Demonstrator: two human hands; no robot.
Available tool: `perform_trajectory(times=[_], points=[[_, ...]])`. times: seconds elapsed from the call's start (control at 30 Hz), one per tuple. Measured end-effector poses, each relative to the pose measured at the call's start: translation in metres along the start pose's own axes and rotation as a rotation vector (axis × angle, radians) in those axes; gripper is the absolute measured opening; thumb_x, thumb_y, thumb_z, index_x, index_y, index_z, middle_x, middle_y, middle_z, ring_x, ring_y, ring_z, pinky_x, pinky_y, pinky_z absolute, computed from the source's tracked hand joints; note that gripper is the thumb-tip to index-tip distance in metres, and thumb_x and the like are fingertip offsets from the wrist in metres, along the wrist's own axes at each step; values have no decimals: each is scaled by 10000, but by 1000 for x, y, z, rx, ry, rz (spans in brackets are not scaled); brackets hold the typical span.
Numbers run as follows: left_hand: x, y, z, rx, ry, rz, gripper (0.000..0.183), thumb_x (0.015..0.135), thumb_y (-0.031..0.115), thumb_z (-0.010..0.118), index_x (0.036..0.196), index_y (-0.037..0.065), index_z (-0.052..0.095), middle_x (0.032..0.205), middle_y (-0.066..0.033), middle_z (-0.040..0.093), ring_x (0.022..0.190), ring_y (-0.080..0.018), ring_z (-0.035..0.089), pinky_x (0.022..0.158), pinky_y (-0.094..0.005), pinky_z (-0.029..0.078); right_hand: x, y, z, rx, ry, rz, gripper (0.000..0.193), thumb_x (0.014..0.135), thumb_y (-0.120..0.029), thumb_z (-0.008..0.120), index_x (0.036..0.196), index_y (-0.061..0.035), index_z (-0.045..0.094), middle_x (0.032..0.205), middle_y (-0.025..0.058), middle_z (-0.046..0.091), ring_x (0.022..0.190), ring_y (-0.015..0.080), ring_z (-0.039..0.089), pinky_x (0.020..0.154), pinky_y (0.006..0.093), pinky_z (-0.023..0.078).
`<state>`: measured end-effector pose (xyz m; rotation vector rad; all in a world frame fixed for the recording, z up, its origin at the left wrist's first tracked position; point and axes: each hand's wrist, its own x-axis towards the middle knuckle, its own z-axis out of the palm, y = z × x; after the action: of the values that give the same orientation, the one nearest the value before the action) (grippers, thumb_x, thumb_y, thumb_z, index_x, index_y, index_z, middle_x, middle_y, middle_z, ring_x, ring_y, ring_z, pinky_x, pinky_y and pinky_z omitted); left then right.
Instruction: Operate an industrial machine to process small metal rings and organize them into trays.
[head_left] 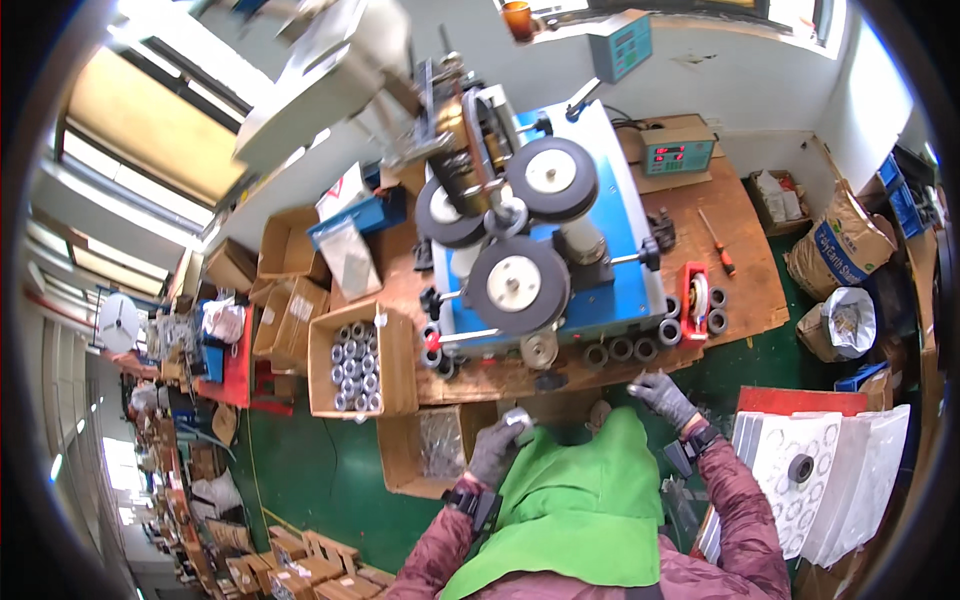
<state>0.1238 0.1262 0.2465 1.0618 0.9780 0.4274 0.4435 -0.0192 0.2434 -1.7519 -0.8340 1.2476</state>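
Observation:
My left hand [492, 452], in a grey glove, is closed on a small silvery part [517, 417] in front of the bench; its exact kind is too small to tell. My right hand [664, 400], also gloved, is raised near the bench's front edge with the fingers curled together. Whatever lies at its fingertips is too small to name. Ahead of both hands is a machine with a blue base [625, 190] and three dark wheels, the nearest wheel [518, 284] facing me. Several dark rings [620, 348] line the bench edge.
A cardboard box of metal rings [322, 388] sits at the left, with another box [400, 458] below it. The wooden bench [750, 290] carries a screwdriver [718, 245], a red fixture [693, 300] and a display unit [678, 155]. White trays [785, 430] stand right, one bearing a dark ring [801, 468].

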Motion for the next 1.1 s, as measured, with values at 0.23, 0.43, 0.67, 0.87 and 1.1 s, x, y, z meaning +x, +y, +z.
perform_trajectory(times=[0.23, 0.43, 0.67, 0.87, 1.1], points=[[-37, 95, 14, -50, -163, -60, 366, 806, 133, 640, 1141, 5, 567, 1016, -39, 619, 936, -107, 558, 824, -266, 451, -19, -171, 86, -241, -538, -461, 212, 833, -298, 599, 849, -88, 626, 697, 92, 608, 617, 224, 602, 612, 323, 467], [-72, 106, -6, 94, -207, 96, 357, 825, 154, 634, 1143, 5, 568, 1033, -35, 608, 966, -116, 546, 863, -269, 429, -27, -196, 128, -768, -465, -328, 356, 792, -459, 606, 854, -110, 644, 703, 104, 622, 677, 277, 618, 630, 366, 466], [-87, 101, -36, -71, -308, 24, 468, 810, 220, 671, 1205, 8, 534, 1056, -56, 606, 961, -122, 554, 850, -271, 439, -37, -190, 120, -546, -380, -425, 402, 743, -384, 696, 970, -67, 603, 834, 123, 645, 792, 291, 634, 724, 363, 488], [-87, 100, -34, -58, -335, 56, 412, 766, 248, 720, 1075, 20, 570, 939, -24, 605, 853, -98, 538, 770, -243, 441, -41, -191, 137, -633, -300, -471, 501, 740, -398, 680, 1076, -55, 538, 956, 172, 625, 902, 315, 612, 779, 378, 478], [-79, 107, -16, 109, -409, 254, 524, 700, 381, 770, 958, 41, 467, 942, -56, 569, 835, -90, 514, 737, -259, 454, -31, -168, 162, -627, -250, -519, 458, 724, -324, 697, 1076, -69, 553, 917, 129, 639, 865, 233, 634, 769, 330, 487]])
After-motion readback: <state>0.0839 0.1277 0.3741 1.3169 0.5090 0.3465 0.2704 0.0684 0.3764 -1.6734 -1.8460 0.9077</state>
